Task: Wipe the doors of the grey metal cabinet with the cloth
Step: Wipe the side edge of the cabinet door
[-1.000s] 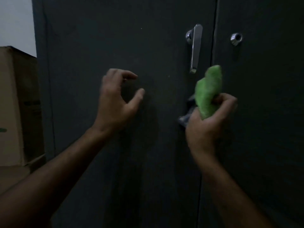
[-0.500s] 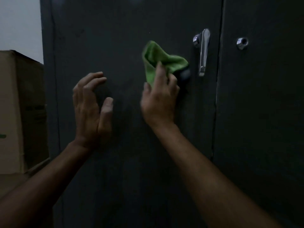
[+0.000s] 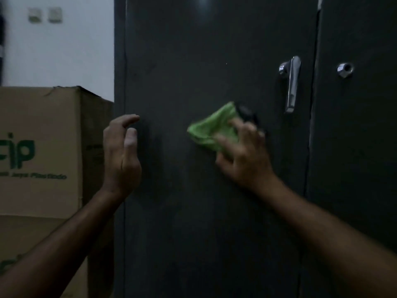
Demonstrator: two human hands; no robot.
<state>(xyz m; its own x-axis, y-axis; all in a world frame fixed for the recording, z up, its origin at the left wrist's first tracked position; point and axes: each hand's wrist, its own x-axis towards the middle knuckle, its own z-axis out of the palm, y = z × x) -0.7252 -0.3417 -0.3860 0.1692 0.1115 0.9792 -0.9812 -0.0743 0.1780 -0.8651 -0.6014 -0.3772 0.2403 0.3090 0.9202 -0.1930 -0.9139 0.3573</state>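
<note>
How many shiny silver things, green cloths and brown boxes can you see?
Shiny silver things: 2, the handle and the round lock
Green cloths: 1, the cloth under the right hand
Brown boxes: 1, the cardboard box
Total: 4

- The right hand (image 3: pixel 242 155) presses a green cloth (image 3: pixel 211 130) flat against the left door (image 3: pixel 204 61) of the dark grey cabinet; the hand is blurred.
- The left hand (image 3: pixel 121 153) hovers near the door's left edge, fingers loosely curled, holding nothing.
- A chrome handle (image 3: pixel 291 84) hangs upright up and to the right of the cloth.
- A round lock (image 3: pixel 344 69) sits on the right door (image 3: pixel 361 136).
- A cardboard box (image 3: pixel 43 151) stands left of the cabinet.
</note>
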